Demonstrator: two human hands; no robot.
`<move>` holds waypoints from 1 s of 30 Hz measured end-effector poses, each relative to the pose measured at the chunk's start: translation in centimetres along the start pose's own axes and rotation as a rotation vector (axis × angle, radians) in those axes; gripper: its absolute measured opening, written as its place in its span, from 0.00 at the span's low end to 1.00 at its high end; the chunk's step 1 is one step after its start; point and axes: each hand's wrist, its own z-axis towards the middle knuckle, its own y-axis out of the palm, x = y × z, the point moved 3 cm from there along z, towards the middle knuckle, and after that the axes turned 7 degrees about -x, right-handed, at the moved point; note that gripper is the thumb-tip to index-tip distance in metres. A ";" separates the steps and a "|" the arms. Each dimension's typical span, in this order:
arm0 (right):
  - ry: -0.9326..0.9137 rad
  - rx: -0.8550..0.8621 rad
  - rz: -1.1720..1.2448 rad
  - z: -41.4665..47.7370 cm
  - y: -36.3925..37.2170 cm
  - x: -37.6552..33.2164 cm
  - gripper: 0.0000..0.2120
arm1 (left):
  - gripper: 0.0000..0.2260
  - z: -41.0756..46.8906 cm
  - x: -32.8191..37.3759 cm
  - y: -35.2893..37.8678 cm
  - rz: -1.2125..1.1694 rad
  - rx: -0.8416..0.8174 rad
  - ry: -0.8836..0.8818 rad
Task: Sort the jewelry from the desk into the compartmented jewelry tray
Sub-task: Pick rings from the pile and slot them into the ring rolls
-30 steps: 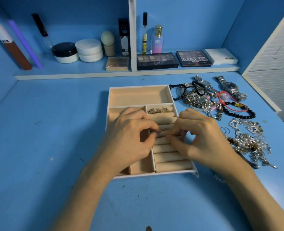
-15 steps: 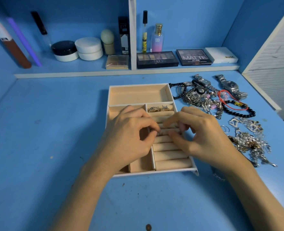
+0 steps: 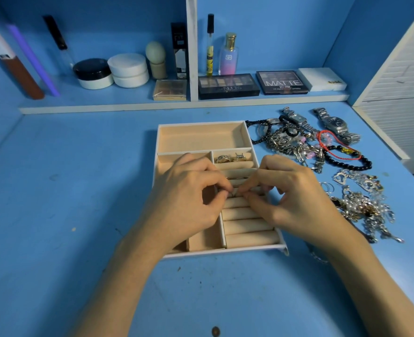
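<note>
Far left, on the back shelf: a black-lidded jar (image 3: pixel 93 72) and a white jar (image 3: pixel 128 69), side by side, well apart from the work. The desk (image 3: pixel 67 215) is blue and scuffed.

The left hand (image 3: pixel 189 198) lies over the left half of the jewelry tray (image 3: pixel 201 138), fingers curled, thumb and forefinger closed on a small ring (image 3: pixel 232 194). That ring is at the ring rolls (image 3: pixel 247 224) in the tray's right-hand section, about midway down the rows. How deep it sits between the rolls cannot be told (fingertips cover most of it). Two rings (image 3: pixel 230 158) are seated in the topmost slot.

The right hand (image 3: pixel 291 198) comes in from the right, fingers likewise curled, thumb and forefinger tips pinching the same small ring and meeting the left hand's fingertips.

Right of the tray, on the desk: a tangle of bracelets (image 3: pixel 296 144) just beside the tray wall, a black bead bracelet (image 3: pixel 347 162), a silver watch (image 3: pixel 335 124) towards the back, and a heap of silver chains (image 3: pixel 364 205) nearer the front
</note>
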 end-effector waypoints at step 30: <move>0.416 0.431 0.187 -5.9 -7.7 9.3 0.13 | 0.12 8.4 9.8 6.8 0.028 -0.272 0.064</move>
